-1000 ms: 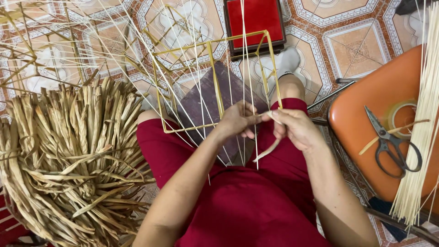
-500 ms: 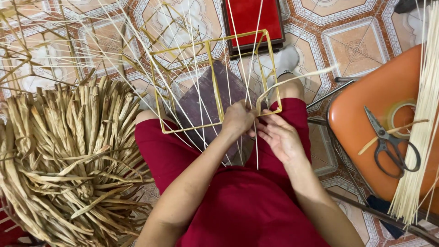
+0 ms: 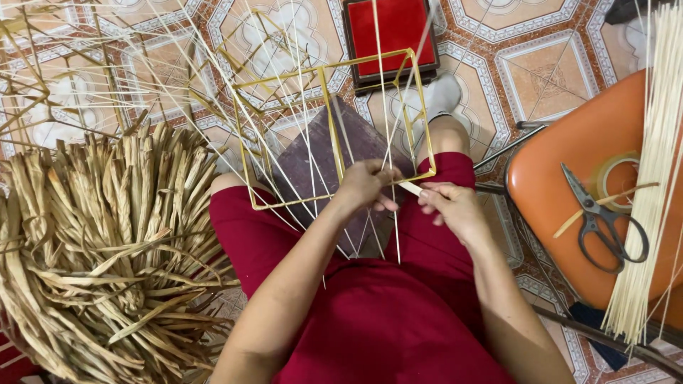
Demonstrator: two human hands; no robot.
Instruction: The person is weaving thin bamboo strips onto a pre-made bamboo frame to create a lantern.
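Grip: our left hand (image 3: pixel 366 183) is closed around the near edge of the gold wire frame (image 3: pixel 331 128), pinching it together with the pale reed strips (image 3: pixel 377 85) that fan up and away from it. Our right hand (image 3: pixel 455 210) pinches narrowly on the free end of a flat pale strip (image 3: pixel 410 188), which bridges the small gap between the two hands.

Change: half a second ago the right hand sat tight against the left, over the frame's edge; now it has drawn down and to the right, and the strip shows taut between them. We judge a wrap around the wire has just been pulled snug.

Room: the frame rests on our lap, over the red shorts (image 3: pixel 398 313), just above the grip. Left of the grip, well apart, lies a heaped pile of dried leaf strips (image 3: pixel 107 242). Right of the grip, an orange stool seat (image 3: pixel 562 163) carries scissors (image 3: pixel 601 220) and a tape roll (image 3: pixel 615 178), with a bundle of pale reeds (image 3: pixel 654 163) across it. Between the right hand and the stool's edge there is open space for pulling.
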